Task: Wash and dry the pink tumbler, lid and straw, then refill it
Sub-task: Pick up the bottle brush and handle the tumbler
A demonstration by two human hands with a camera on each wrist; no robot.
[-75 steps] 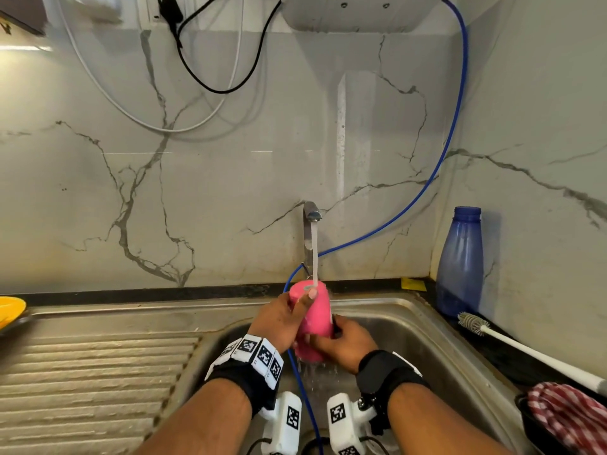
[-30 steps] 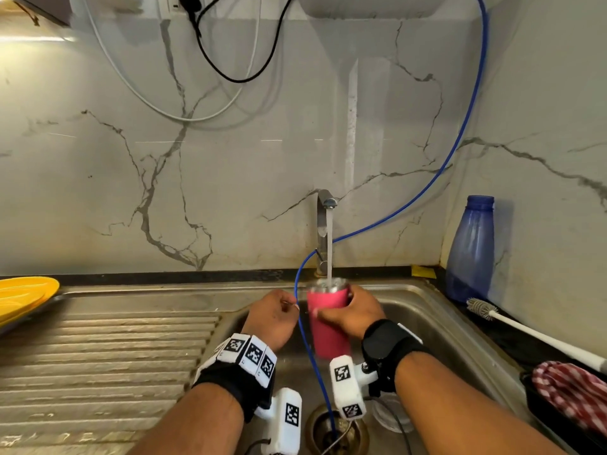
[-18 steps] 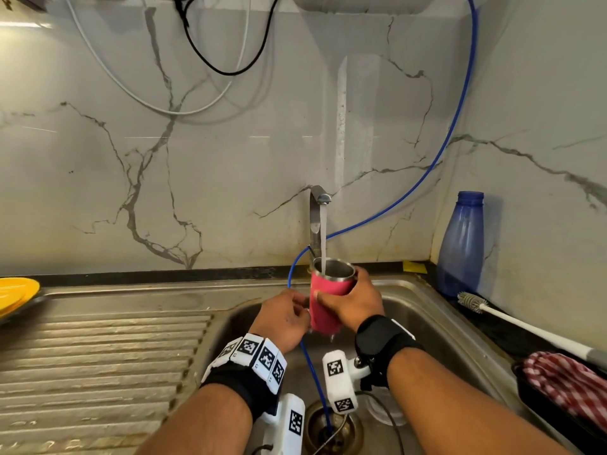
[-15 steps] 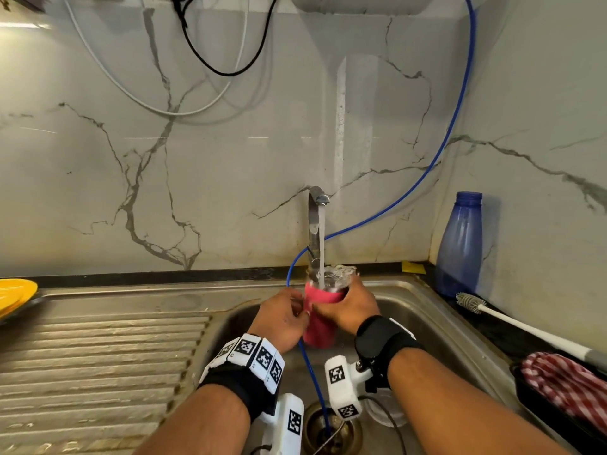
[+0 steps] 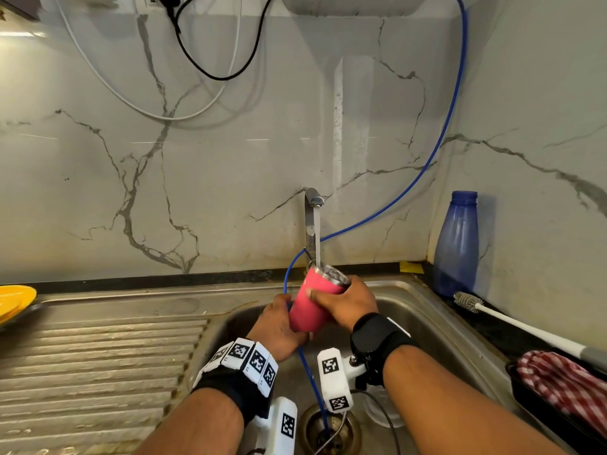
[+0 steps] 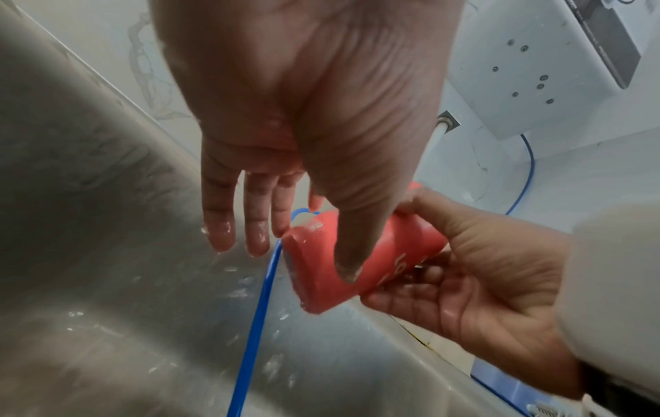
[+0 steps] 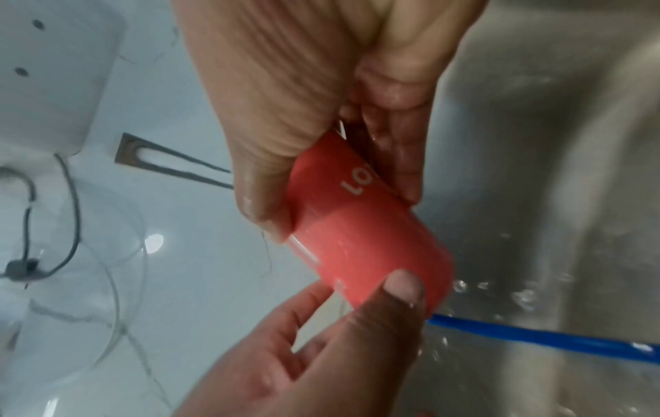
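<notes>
Pink steel-rimmed tumbler was over the stainless steel sink basin, tilted with its mouth toward 1 o'clock, right under the running water stream from the chrome tap, which hit the rim. Right hand was clamped on the upper body near the rim, thumb across the front and fingers wrapped behind. Left hand was mostly apart: in the left wrist view its thumb pressed on the lower wall by the base while the other fingers stayed straight and off the cup. So the weight was carried by the right grip, the left only steadied. Step in hand looked like rinsing the inside, judged from water landing at the mouth. To do it well: keep the mouth under the stream, let it part-fill, swirl, then tip out toward 12 o'clock into the basin, rotating the cup so the whole rim gets flushed. The wet wall is probably slippery, so the right grip should stay firm and the left thumb stay near the base. Thin blue hose ran down just beside the cup at its 7 o'clock to the round metal drain; avoid snagging it. A clear round item lay in the basin at 5 o'clock, possibly the lid, cannot tell. Straw not seen.
</notes>
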